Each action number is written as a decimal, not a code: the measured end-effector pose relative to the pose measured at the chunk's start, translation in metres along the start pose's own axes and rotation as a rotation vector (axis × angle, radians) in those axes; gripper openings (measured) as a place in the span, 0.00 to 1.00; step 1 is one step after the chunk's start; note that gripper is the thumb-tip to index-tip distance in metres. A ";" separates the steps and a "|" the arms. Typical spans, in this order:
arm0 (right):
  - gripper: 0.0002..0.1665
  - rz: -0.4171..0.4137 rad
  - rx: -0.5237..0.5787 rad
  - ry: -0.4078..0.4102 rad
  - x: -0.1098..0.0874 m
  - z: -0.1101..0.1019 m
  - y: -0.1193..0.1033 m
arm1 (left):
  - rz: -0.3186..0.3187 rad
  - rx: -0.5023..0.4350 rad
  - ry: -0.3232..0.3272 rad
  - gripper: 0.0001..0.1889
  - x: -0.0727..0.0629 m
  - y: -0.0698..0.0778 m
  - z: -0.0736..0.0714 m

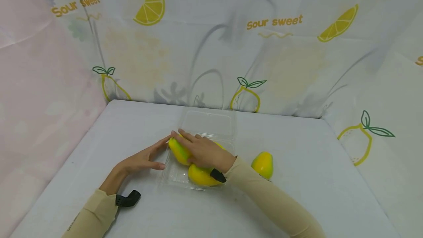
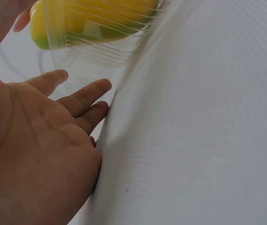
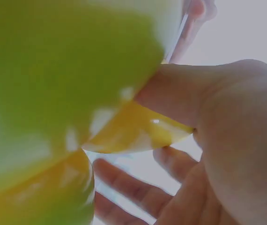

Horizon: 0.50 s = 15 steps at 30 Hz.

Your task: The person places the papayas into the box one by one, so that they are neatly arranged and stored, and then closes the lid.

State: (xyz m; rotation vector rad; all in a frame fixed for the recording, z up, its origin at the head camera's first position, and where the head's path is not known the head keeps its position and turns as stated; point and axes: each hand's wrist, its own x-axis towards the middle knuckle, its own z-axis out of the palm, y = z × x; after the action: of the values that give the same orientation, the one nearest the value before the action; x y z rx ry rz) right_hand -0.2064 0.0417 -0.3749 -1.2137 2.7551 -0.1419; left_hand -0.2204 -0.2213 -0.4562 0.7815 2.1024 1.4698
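A clear plastic clamshell box (image 1: 176,176) lies on the table with its lid (image 1: 208,122) folded back. My right hand (image 1: 206,152) reaches over the box and holds a yellow-green mango (image 1: 178,152) at its left side. In the right wrist view, the thumb and fingers lie on either side of that mango (image 3: 138,131). A second mango (image 1: 202,175) sits in the box under the right wrist, and another (image 1: 219,145) is mostly hidden behind the hand. My left hand (image 1: 142,160), fingers extended and thumb apart, is beside the box's left wall, palm toward it (image 2: 40,136).
One more mango (image 1: 263,164) rests on the white table (image 1: 297,146) to the right of the box, close to the right forearm. A fabric backdrop with lemon prints (image 1: 198,47) rises behind the table and along its sides.
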 end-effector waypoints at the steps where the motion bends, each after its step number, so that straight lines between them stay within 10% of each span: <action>1: 0.56 0.001 -0.006 0.002 0.000 0.000 0.000 | 0.000 0.000 0.001 0.51 0.000 0.000 0.000; 15: 0.52 0.004 -0.033 -0.048 0.000 -0.005 -0.001 | -0.014 0.004 -0.003 0.50 -0.001 -0.002 0.000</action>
State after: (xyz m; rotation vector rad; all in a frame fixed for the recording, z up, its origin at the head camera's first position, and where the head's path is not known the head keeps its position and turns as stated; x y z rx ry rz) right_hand -0.2064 0.0417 -0.3695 -1.2031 2.7284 -0.0664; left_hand -0.2203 -0.2224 -0.4575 0.7683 2.1052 1.4565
